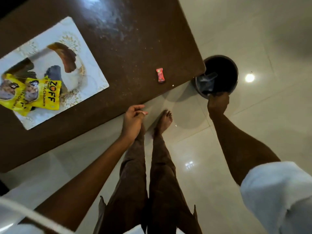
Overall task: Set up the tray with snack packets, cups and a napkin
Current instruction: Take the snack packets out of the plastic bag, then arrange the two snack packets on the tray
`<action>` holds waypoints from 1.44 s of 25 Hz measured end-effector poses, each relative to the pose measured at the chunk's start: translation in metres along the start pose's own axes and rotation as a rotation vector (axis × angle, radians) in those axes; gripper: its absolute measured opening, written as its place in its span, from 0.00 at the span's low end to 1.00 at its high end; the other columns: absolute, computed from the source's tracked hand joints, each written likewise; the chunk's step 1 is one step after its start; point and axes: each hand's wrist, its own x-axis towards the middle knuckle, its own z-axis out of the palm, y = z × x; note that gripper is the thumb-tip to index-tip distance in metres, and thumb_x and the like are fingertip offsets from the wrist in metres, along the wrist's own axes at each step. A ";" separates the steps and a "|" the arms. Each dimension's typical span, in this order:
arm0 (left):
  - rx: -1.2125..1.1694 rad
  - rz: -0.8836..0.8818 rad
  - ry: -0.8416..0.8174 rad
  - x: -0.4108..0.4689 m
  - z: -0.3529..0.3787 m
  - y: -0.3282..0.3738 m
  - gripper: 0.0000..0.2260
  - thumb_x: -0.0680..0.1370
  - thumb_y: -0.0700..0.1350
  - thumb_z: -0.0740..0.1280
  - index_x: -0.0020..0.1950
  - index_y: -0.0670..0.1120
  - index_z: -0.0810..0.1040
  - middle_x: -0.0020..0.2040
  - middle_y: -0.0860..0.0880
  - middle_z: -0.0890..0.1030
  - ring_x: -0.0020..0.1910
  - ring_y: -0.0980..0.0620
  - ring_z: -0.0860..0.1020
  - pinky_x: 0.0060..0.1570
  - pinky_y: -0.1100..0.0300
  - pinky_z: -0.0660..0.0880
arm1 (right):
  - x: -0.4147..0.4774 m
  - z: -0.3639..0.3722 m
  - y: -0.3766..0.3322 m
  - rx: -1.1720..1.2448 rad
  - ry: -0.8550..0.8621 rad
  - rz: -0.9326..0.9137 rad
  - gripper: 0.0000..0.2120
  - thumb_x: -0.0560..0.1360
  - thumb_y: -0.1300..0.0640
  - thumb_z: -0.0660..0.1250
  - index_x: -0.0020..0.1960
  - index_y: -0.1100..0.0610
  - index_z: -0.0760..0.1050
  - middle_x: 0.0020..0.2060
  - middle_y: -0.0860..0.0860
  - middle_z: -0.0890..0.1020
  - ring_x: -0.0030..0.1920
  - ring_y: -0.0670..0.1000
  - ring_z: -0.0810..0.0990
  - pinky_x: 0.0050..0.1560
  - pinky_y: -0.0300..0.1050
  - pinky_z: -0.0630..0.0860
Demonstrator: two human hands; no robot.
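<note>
Reaching: our right hand [218, 102] is at the rim of the bin [219, 65] on the floor, at 2 o'clock; whether it grips anything we cannot tell.
Left hand: our left hand [133, 119] hangs loosely curled and empty beside the worktop [135, 39].
Tray: the tray [94, 71] lies at 10 o'clock.
Done: we judge two yellow packets [32, 95] placed.
Left: cups and napkin, none seen.
Stray: a red sweet [160, 75] near the worktop's edge.

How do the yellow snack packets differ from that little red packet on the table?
The yellow snack packets are large, overlap each other and lie on the white tray. The small red packet is far smaller and lies alone on the bare brown table, off the tray. Neither hand touches either.
</note>
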 end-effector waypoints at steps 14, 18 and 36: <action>-0.304 -0.005 0.319 -0.017 -0.174 -0.010 0.12 0.79 0.29 0.64 0.61 0.32 0.80 0.41 0.45 0.79 0.36 0.54 0.75 0.38 0.63 0.72 | -0.308 0.116 -0.131 -0.002 -0.656 -0.501 0.13 0.80 0.47 0.70 0.43 0.56 0.79 0.35 0.50 0.82 0.38 0.52 0.81 0.44 0.49 0.78; -0.369 -0.031 0.341 -0.023 -0.236 -0.014 0.12 0.79 0.30 0.65 0.61 0.32 0.79 0.38 0.47 0.79 0.33 0.55 0.74 0.32 0.66 0.70 | -0.353 0.138 -0.188 -0.009 -0.680 -0.639 0.16 0.77 0.47 0.74 0.41 0.59 0.78 0.32 0.48 0.79 0.33 0.47 0.76 0.38 0.43 0.71; -0.543 -0.201 0.445 0.067 -0.512 -0.025 0.28 0.78 0.38 0.75 0.75 0.38 0.69 0.72 0.37 0.74 0.68 0.41 0.77 0.64 0.48 0.77 | -0.481 0.330 -0.420 -0.582 -0.751 -0.970 0.26 0.80 0.52 0.71 0.72 0.64 0.72 0.67 0.60 0.79 0.67 0.61 0.78 0.65 0.53 0.73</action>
